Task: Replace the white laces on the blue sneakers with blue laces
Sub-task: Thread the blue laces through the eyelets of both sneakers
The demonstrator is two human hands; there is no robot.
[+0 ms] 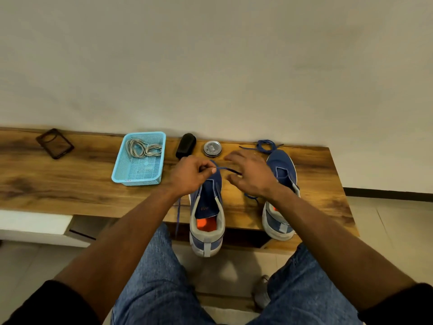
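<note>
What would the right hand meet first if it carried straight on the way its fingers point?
Probably the blue lace held taut by the left hand; the right hand points left towards it, though depth is unclear.

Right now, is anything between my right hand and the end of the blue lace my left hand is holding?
Nothing visible. The right hand hovers open just right of the blue lace, whose free end sticks out from the left hand pinching it above the left sneaker. Only bare wooden table lies below the gap.

2 blue sneakers (207, 207) upright on wood, blue lace (226, 170) threading the left one.
</note>
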